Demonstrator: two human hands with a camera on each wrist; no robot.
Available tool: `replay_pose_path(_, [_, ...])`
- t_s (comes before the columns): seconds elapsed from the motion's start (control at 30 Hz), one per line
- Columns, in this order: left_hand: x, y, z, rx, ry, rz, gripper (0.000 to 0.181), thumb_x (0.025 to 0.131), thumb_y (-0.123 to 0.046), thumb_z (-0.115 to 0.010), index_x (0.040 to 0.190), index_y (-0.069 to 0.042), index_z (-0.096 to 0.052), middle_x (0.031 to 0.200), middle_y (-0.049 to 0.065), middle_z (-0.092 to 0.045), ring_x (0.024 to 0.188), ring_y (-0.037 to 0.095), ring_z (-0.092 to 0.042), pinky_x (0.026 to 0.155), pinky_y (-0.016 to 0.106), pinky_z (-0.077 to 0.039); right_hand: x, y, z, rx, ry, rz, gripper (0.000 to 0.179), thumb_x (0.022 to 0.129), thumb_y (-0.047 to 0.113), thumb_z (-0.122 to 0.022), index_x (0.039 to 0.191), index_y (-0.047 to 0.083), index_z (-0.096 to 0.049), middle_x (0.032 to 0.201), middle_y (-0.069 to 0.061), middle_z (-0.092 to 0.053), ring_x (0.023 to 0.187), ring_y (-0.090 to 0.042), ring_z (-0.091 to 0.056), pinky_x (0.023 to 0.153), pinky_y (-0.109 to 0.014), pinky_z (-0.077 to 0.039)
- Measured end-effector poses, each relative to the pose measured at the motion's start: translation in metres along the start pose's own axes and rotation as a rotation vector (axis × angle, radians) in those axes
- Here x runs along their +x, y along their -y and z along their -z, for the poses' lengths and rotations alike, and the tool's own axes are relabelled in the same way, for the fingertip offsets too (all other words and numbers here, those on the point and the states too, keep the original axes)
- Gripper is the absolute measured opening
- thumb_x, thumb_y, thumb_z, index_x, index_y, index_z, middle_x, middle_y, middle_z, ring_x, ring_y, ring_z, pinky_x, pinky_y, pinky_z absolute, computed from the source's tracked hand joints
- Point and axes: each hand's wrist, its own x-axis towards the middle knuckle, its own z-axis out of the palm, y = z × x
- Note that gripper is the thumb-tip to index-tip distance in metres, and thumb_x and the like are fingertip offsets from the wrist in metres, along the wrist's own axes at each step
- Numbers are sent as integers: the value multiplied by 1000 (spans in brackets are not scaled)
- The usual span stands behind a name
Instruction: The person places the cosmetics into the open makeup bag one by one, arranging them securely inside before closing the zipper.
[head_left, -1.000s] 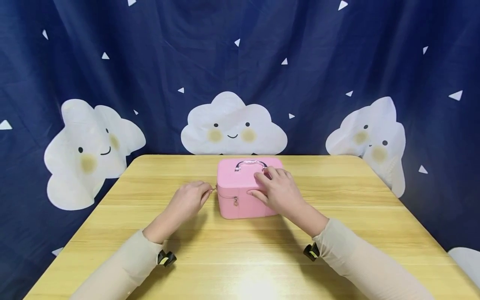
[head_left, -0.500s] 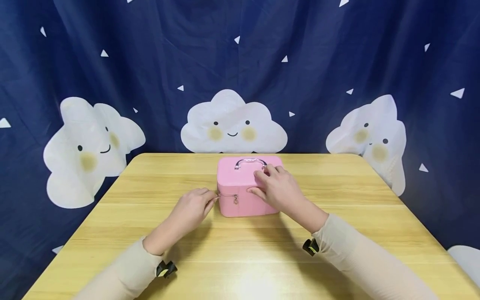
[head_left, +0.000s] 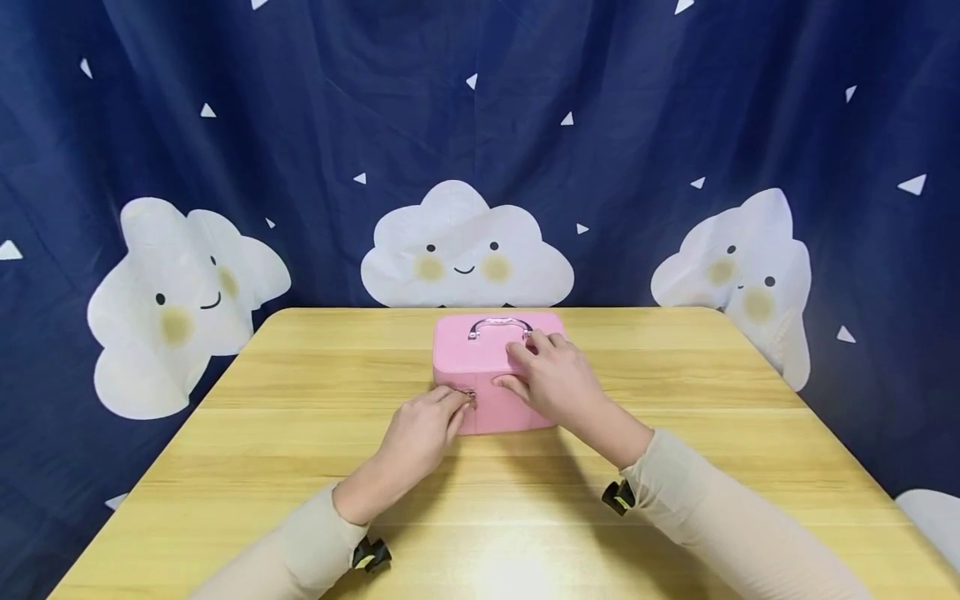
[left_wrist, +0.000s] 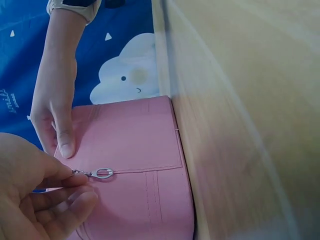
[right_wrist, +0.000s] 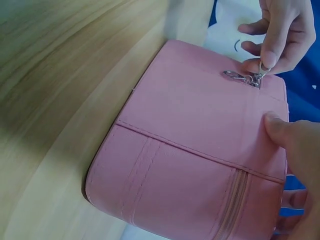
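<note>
A pink cosmetic case [head_left: 495,412] stands on the table, its lid down and a silver carry handle [head_left: 501,322] on top. At its front left, my left hand [head_left: 423,429] pinches a zipper pull [right_wrist: 263,69] between thumb and index finger. Right beside that pull, a second metal zipper pull [left_wrist: 102,173] lies against the front face. My right hand [head_left: 562,375] grips the case's right part, thumb pressed on the front and bent fingers over the lid near the handle. In the right wrist view, part of the zip [right_wrist: 234,205] shows closed at the right end.
The wooden table [head_left: 315,358] reaches back to a dark blue curtain [head_left: 480,133] with white clouds and triangles. The case sits near the table's far edge. A small black device [head_left: 372,553] is strapped at the left cuff.
My left hand has drawn the zipper pull from the case's left side round the corner to the front, rightward up to the other pull. The right hand and the case have stayed put.
</note>
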Motion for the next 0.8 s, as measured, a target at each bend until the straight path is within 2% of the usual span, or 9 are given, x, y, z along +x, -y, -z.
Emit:
replay_pose_path(0.23, [0,1,0,28,11,7,7,92,-18,-69,97,-15,-73,88,-2,-69,75,16,-67,59,38,-56,-1,0,3,38,5,-21,48,85,55,-69,106,12,-63,94,-14,-56,80,-36,-59,66,-48,-54])
replay_pose_path(0.47, [1,7,4,38,65,-12,11,93,-25,-68,96,-16,-72,88,-3,-71,71,15,-67,56,35,-55,-3,-3,7,121,37,-50,52,85,53,-69,116,12,-66,106,-15,-59,96,-37,-60,84,-48,-51])
replay_pose_path(0.67, [2,14,12,33,91,17,13,93,-29,-67,93,-17,-73,86,-4,-70,70,13,-67,56,32,-54,-7,-10,11,221,77,-78,49,87,47,-69,119,9,-67,116,-13,-62,110,-35,-58,97,-50,-45])
replay_pose_path(0.8, [2,17,18,14,91,42,14,94,-30,-66,89,-18,-72,77,-9,-65,62,7,-58,54,27,-49,-11,-17,10,268,79,-84,46,88,43,-70,117,8,-67,114,-13,-64,110,-35,-58,98,-50,-44])
